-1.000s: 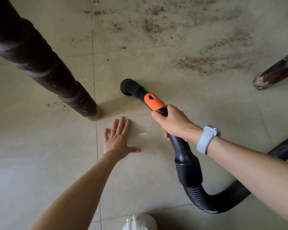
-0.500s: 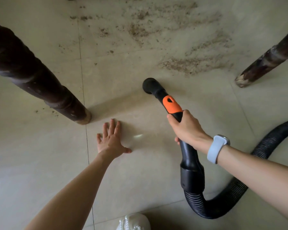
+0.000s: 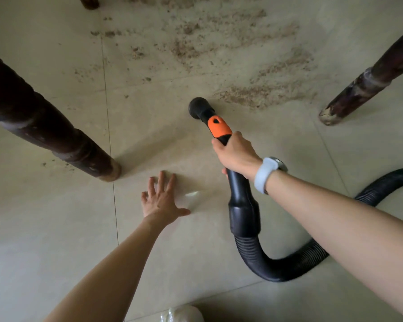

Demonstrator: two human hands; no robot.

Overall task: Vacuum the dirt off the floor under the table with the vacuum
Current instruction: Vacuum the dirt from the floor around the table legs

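Note:
Brown dirt (image 3: pixel 254 94) lies scattered over the beige tiled floor (image 3: pixel 172 252), most of it beyond and to the right of the vacuum nozzle (image 3: pixel 198 108). The nozzle is black and round and sits on the floor just left of the nearest dirt patch. Behind it runs a black wand with an orange slider (image 3: pixel 219 127). My right hand (image 3: pixel 236 155) grips the wand just below the orange part; a pale watch is on that wrist. My left hand (image 3: pixel 161 198) rests flat on the tile with fingers spread, left of the wand.
A dark turned table leg (image 3: pixel 56 135) stands at the left and another table leg (image 3: pixel 363 87) at the right. A third leg's foot (image 3: pixel 89 2) shows at the top edge. The ribbed black hose (image 3: pixel 300 263) loops behind my right arm. A white object (image 3: pixel 182 314) sits at the bottom edge.
My right hand has pushed the nozzle forward and to the right, closer to the dirt patch. My left hand stays flat on the tile.

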